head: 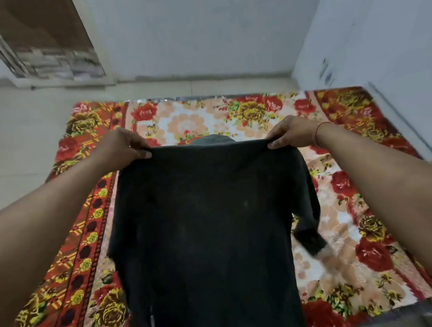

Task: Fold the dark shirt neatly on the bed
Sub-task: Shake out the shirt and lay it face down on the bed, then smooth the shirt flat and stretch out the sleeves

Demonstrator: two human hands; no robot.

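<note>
Dark, thin cloth, the shirt (205, 230) hangs limp below our fingers above the flowered bed (348, 229), looking light and floppy. Our left hand (122, 148) and right hand (289, 132) each pinch a shoulder corner between thumb and curled fingers; we judge this the right hold.

This is a bedroom in a home. A bed (350, 256) with a red flowered cover stands between plain white walls (196, 28). A window (39, 40) is at the upper left.
</note>
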